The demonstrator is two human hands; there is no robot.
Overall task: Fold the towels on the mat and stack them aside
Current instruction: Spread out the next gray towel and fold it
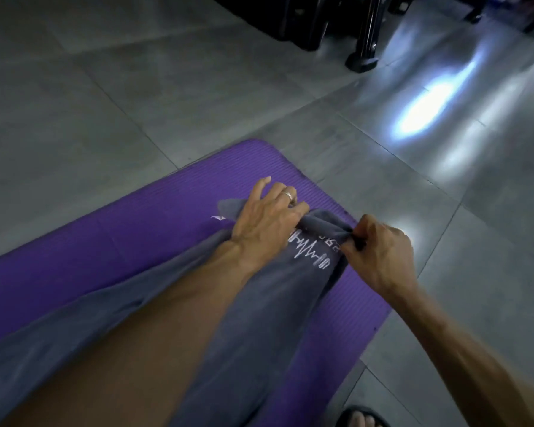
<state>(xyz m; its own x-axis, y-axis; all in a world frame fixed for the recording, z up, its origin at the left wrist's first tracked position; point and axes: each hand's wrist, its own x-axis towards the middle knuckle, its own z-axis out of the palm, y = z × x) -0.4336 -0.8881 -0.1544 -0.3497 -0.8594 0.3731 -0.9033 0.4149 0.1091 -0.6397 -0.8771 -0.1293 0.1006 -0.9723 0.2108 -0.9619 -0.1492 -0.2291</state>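
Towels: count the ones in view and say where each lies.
1: a grey towel on the purple mat, gripped at its far end by the left hand and right hand. Others may be out of frame.

towel [259, 303]: white heartbeat-line graphic, with small white characters beside it too blurred to read | mat [136, 229]: small white mark, illegible; no readable text
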